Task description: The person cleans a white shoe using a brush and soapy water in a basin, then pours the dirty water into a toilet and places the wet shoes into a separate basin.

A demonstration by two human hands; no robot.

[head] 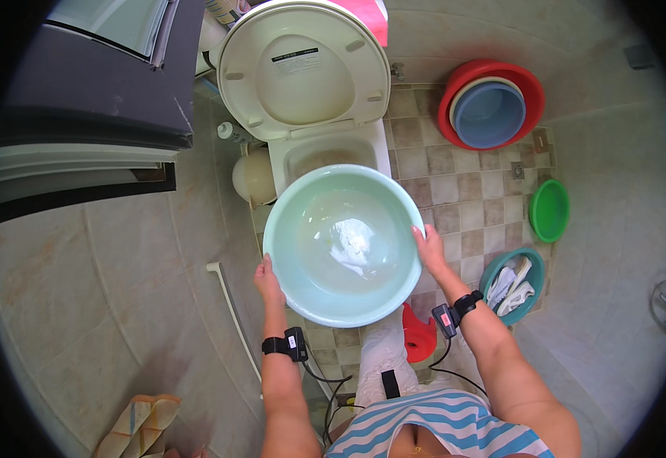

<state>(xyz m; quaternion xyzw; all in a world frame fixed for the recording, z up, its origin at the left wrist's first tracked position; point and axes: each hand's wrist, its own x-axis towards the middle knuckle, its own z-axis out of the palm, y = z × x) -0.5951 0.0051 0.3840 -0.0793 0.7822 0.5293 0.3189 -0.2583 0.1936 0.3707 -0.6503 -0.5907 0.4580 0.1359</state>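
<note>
A large pale-green plastic basin (310, 286) is held up in front of me, partly over the toilet bowl (381, 151). Cloudy liquid (321, 246) lies in it and mirrors a bright light. My left hand (268, 280) grips the rim at the lower left. On the opposite side, my right hand (430, 247) holds the rim with its thumb on top. The basin looks roughly level and hides the front of the toilet. Beyond the bowl, the toilet lid (310, 86) stands raised.
At the right are nested red (530, 109) and blue basins (490, 114), a green basin (549, 212) and a teal basin (530, 309) holding white shoes (516, 295). A red plastic object (418, 338) is by my legs. A bottle (232, 131) and a round bin (255, 174) stand left of the toilet.
</note>
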